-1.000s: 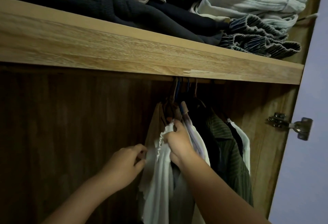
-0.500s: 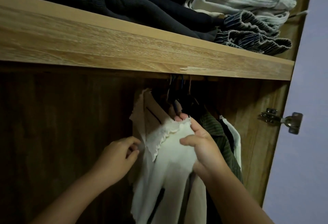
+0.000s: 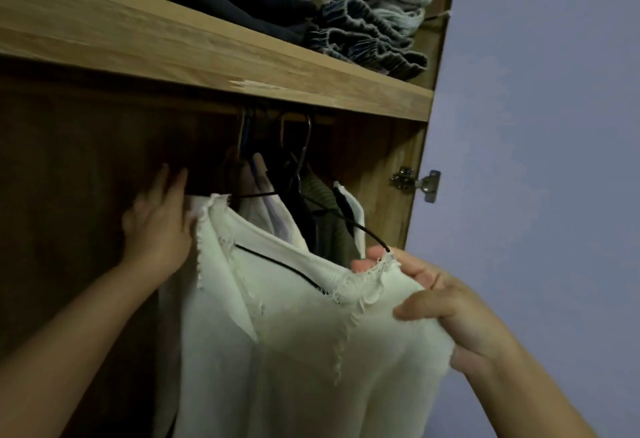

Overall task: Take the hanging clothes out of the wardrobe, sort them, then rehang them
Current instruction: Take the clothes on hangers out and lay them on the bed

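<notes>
Right hand (image 3: 446, 302) fingers pinch white top's (image 3: 294, 333) shoulder, pulling it outward | left hand (image 3: 157, 226) open, steadying other shoulder | black hanger (image 3: 349, 222) inside.

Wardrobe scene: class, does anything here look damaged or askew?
Yes. The front edge of the wooden shelf has a pale chipped patch just above the hangers. Also, the white top hangs askew: its black hanger is tilted, one end poking out near the right hand.
</notes>
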{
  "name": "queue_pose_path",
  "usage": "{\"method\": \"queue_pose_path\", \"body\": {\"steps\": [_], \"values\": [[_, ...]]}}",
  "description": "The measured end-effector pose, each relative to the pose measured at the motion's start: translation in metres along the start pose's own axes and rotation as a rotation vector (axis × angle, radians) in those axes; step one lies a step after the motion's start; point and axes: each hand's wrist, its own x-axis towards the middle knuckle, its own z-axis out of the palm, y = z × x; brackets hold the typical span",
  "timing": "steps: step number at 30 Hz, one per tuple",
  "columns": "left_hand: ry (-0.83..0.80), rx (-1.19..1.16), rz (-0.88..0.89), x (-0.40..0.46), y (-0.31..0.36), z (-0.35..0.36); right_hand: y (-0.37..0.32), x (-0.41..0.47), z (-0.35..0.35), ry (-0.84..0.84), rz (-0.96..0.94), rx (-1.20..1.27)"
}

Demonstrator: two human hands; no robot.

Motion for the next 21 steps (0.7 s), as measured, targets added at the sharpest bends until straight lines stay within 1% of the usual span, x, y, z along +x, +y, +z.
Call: {"method": "queue_pose_path", "body": {"steps": [5, 6, 8, 11, 15, 18, 21], "values": [[-0.081, -0.054, 0.373, -0.03, 0.029, 0.001, -0.018, -0.085, -0.027, 0.032, -0.037, -0.078], [-0.116, -0.08, 0.421, -0.041, 0.039, 0.0, -0.022, -0.105, -0.033, 0.037, -0.049, -0.1], [-0.142, -0.103, 0.456, -0.066, 0.06, -0.003, -0.031, -0.146, -0.041, 0.085, -0.057, -0.168], [-0.11, -0.137, 0.477, -0.109, 0.097, -0.003, -0.045, -0.208, -0.049, 0.3, -0.047, -0.359], [-0.07, -0.249, 0.588, -0.17, 0.149, -0.001, -0.062, -0.282, -0.051, 0.593, 0.013, -0.904], [-0.133, -0.338, 0.62, -0.207, 0.18, 0.016, -0.063, -0.335, -0.054, 0.842, 0.005, -1.262], [-0.175, -0.416, 0.68, -0.242, 0.22, 0.025, -0.058, -0.391, -0.055, 1.084, -0.044, -1.411]]}}
